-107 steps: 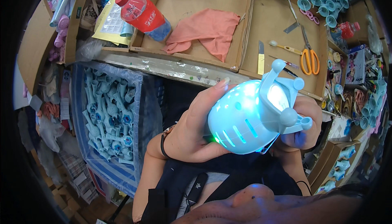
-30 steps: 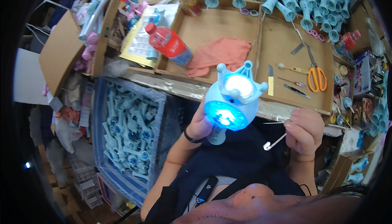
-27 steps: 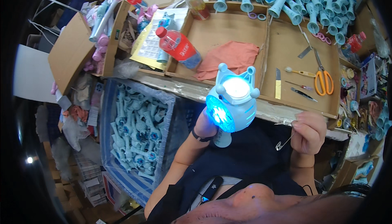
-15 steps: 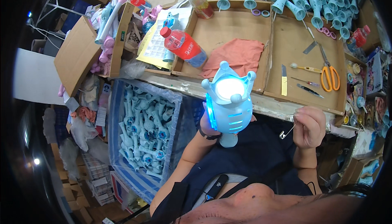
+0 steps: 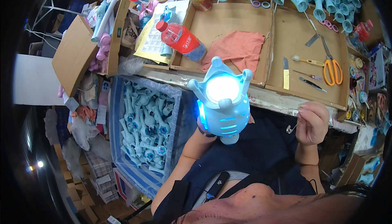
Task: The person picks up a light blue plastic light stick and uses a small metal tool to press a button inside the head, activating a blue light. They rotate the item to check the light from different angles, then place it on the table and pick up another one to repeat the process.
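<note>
A light-blue toy wand (image 5: 226, 120) with a crown-shaped top stands before my body. White light glows in its top, and blue light shines at its left side and through its slots. My left hand (image 5: 201, 127) is closed round it from behind; the toy hides most of the fingers. To the right, my right hand (image 5: 312, 124) pinches a thin metal pin (image 5: 290, 129) with a bent, looped end, which looks like a safety pin. The pin is apart from the toy.
Cardboard trays on the bench hold a salmon cloth (image 5: 241, 52), orange-handled scissors (image 5: 332, 71) and a blade (image 5: 285, 74). A red-labelled bottle (image 5: 179, 40) leans at the left. A blue-striped bag (image 5: 118, 142) holds many toy parts; more toy parts (image 5: 318, 3) lie at the back.
The lit toy has shifted slightly left and up and tilted a little more toward the view. My right hand has stayed nearly in place, with the pin turned a little.
</note>
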Demonstrator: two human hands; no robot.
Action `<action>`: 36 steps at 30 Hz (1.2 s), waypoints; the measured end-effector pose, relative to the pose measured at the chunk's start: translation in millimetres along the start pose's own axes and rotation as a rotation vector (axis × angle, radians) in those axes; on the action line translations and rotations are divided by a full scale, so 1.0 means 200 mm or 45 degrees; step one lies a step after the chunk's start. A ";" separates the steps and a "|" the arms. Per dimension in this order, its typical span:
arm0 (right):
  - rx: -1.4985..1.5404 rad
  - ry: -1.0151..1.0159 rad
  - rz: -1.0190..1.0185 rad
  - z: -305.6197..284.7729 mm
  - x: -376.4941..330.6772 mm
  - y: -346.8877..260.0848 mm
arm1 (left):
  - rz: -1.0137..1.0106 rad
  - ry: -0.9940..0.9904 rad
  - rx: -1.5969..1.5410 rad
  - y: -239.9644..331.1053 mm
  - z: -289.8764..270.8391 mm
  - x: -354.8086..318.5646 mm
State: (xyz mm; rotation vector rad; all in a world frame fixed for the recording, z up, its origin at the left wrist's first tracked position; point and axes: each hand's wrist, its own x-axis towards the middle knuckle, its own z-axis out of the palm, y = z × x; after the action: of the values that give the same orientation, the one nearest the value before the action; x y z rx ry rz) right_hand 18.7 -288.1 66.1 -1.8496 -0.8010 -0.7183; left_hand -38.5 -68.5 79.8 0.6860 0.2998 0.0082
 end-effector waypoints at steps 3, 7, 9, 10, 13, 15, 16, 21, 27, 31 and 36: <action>0.009 0.005 0.013 0.00 -0.01 0.00 | -0.019 0.312 0.132 0.01 0.01 0.02; 0.055 -0.025 -0.013 0.00 -0.01 0.00 | 0.102 0.301 0.035 -0.01 0.05 -0.01; 0.079 -0.034 -0.007 0.00 -0.01 0.01 | 0.066 0.218 0.034 -0.02 0.03 -0.02; 0.082 -0.031 0.008 0.00 -0.01 0.00 | 0.016 0.225 0.133 -0.02 0.01 -0.02; 0.097 -0.029 0.048 0.01 -0.02 0.00 | -0.124 -0.453 -0.353 -0.02 -0.09 0.05; 0.116 -0.021 0.073 0.01 -0.03 0.00 | -0.215 -0.790 -0.642 -0.01 -0.15 0.06; 0.130 -0.011 0.083 0.01 -0.03 0.00 | -0.266 -0.787 -0.636 0.00 -0.17 0.06; 0.144 0.005 0.122 0.01 -0.05 0.01 | -0.375 0.218 0.219 0.05 -0.06 -0.02; 0.199 0.063 0.216 0.01 -0.07 0.00 | -0.305 0.382 0.156 0.06 0.04 -0.02; 0.186 0.076 0.223 0.02 -0.07 0.01 | -0.286 -0.564 -0.205 0.02 -0.12 0.02; 0.307 0.075 0.322 0.02 -0.08 0.01 | -0.372 -0.782 -0.748 -0.02 -0.18 0.06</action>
State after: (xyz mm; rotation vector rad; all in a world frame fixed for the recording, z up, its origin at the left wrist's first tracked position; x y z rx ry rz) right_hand 11.1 -287.2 52.1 -1.6653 -0.5748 -0.4904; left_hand -38.1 -48.4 48.4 0.0366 -0.1976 -0.3744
